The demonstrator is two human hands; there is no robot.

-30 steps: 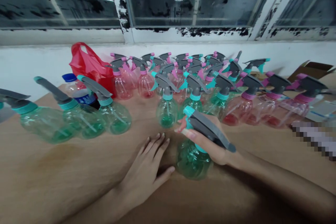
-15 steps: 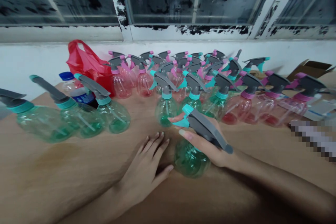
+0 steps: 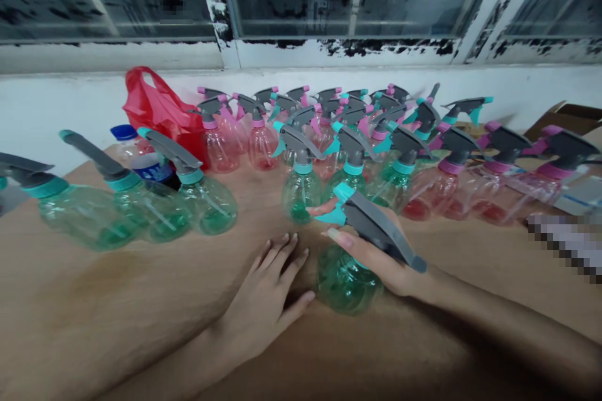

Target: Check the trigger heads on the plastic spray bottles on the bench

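My right hand (image 3: 376, 250) is wrapped around the neck of a green spray bottle (image 3: 348, 285) with a grey and teal trigger head. Its nozzle points up and to the left, and a finger reaches to the teal trigger. Just left of that bottle, my left hand (image 3: 266, 288) lies flat on the wooden table (image 3: 155, 307), fingers spread and holding nothing. Beyond my hands stands a front row of spray bottles, among them a green one (image 3: 301, 195) and a pink one (image 3: 426, 194), each with a little coloured liquid inside.
Several green spray bottles (image 3: 211, 203) stand at the left, before a drink bottle with a blue cap (image 3: 123, 132) and a red plastic bag (image 3: 162, 109). More pink and teal sprayers crowd the back by the wall. An open cardboard box (image 3: 564, 116) sits at the right.
The view has shifted slightly, so everything appears a little further right and higher. My right hand keeps its hold on the green spray bottle, and my left hand stays flat on the table.
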